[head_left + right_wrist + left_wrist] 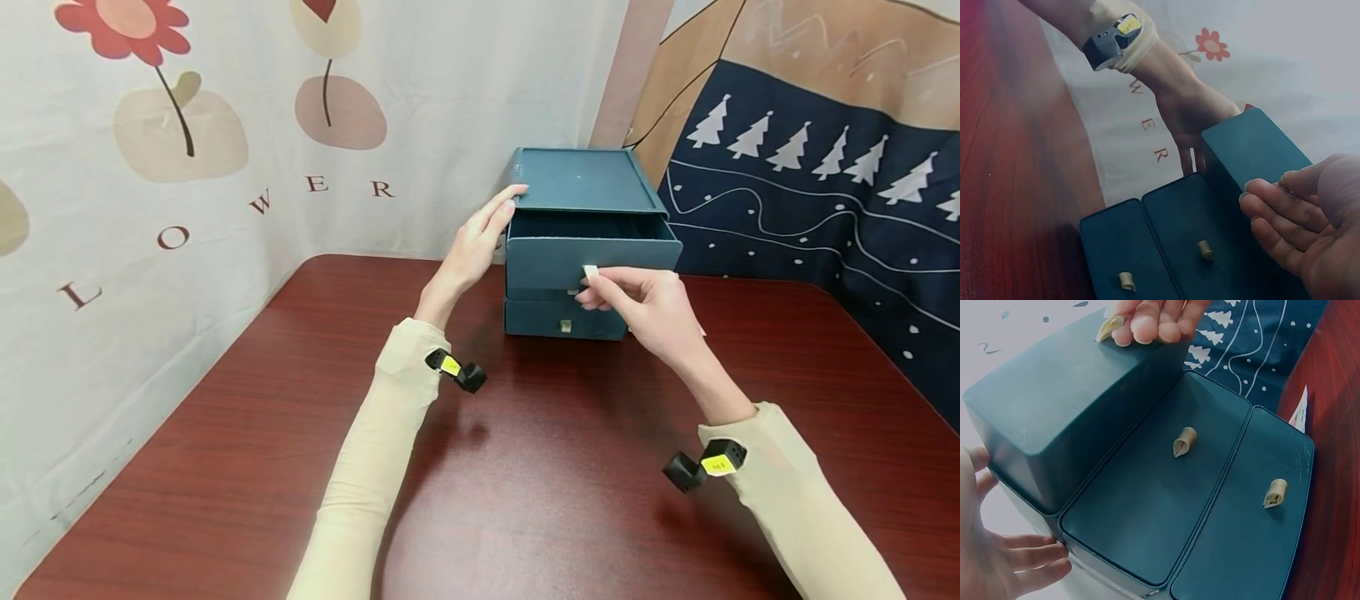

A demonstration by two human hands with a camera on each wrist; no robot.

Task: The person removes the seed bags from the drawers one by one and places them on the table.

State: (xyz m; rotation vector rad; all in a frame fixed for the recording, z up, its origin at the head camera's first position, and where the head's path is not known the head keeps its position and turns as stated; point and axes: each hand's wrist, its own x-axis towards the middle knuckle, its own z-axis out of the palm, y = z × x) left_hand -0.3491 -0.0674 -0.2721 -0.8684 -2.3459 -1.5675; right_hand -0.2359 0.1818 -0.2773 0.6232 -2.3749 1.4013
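A blue-green drawer box (pixel 588 177) stands at the far side of the table, its top drawer (pixel 543 262) pulled partway out. My right hand (pixel 651 310) pinches the pale pull tab (pixel 590 272) on that drawer's front between thumb and fingers. Against the box's left side my left hand (pixel 472 242) rests, fingers extended, with fingertips near the top edge. In the left wrist view the middle drawer (pixel 1138 512) and bottom drawer (pixel 1229 550) sit flush in the box, each with a small beige tab. The visible part of the top drawer's inside looks dark.
The box stands on a reddish-brown wooden table (pixel 525 467). A white curtain (pixel 450 108) with printed flowers and letters hangs behind and to the left. At the right hangs a navy cloth (pixel 795 217) with white trees.
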